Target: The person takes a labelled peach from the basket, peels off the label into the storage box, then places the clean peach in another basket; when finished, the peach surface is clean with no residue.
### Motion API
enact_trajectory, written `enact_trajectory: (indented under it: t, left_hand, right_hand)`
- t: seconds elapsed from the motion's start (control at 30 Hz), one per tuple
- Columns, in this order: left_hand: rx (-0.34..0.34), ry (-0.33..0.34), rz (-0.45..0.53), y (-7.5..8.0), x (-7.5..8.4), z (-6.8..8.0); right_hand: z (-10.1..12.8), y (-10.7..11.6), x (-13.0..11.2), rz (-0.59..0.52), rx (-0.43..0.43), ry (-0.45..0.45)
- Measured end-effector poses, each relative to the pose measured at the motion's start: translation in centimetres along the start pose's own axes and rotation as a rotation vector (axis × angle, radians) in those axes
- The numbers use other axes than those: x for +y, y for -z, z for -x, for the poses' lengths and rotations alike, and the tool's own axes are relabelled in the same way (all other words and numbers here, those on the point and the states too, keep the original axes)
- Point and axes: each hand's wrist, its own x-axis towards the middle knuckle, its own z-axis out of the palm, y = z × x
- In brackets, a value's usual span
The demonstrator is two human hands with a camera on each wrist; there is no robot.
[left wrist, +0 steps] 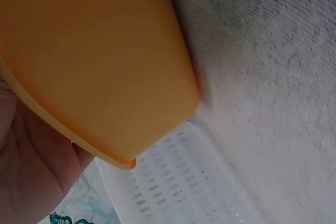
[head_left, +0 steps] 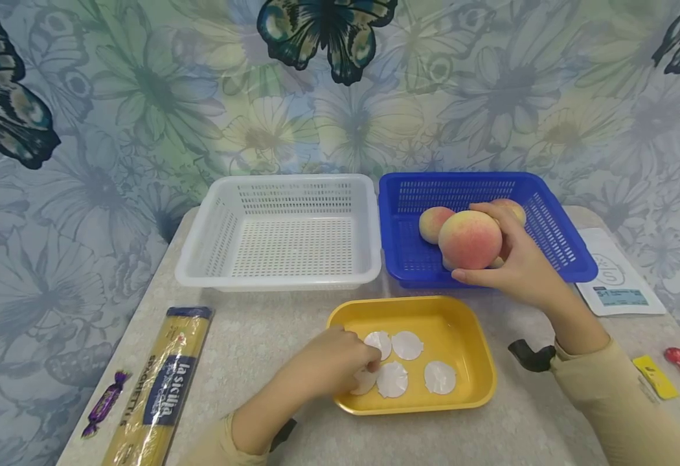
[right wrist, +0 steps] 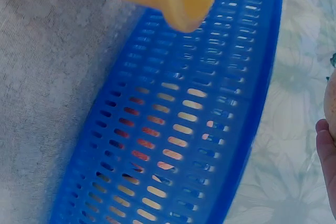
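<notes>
My right hand (head_left: 515, 262) holds a large pink-and-yellow peach (head_left: 470, 239) above the blue basket (head_left: 567, 249), thumb below and fingers behind it. At the right edge of the right wrist view, part of the peach (right wrist: 331, 103) shows beside a finger. More peaches (head_left: 435, 224) sit in the basket. My left hand (head_left: 340, 362) reaches over the left rim of the yellow tray (head_left: 468, 323), its fingers bent down at a thin white disc (head_left: 365, 382). The fingertips are hidden, so a grip cannot be made out. Several similar white discs (head_left: 407, 345) lie in the tray.
A white basket (head_left: 293, 285) stands left of the blue one. A spaghetti pack (head_left: 165, 388) and purple-wrapped candy (head_left: 104, 404) lie at left. At right are a white pouch (head_left: 620, 275), a yellow packet (head_left: 656, 377) and a red lollipop (head_left: 677, 356).
</notes>
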Motion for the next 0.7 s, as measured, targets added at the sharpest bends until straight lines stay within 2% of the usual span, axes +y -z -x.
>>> enact_trajectory:
  t: [0.2,0.3,0.43,0.53,0.7]
  left_hand:
    - [-0.052,0.032,0.008,-0.4,0.1,-0.1]
    - [-0.053,0.047,0.024,-0.6,0.0,-0.3]
    - [-0.05,0.05,0.04,-0.8,-0.1,-0.4]
    - [-0.049,0.048,0.047,-0.9,-0.1,-0.5]
    - [-0.042,0.042,0.062,-0.9,-0.2,-0.6]
  right_hand:
    - [-1.1,-0.2,0.7,0.048,-0.023,-0.08]
    - [-1.8,-0.4,1.3,0.077,-0.042,-0.103]
    - [-2.6,-0.6,2.0,0.175,-0.043,-0.129]
    - [-3.4,-0.8,2.6,0.199,-0.071,-0.108]
    - [-5.0,-1.5,3.4,0.168,-0.18,-0.053]
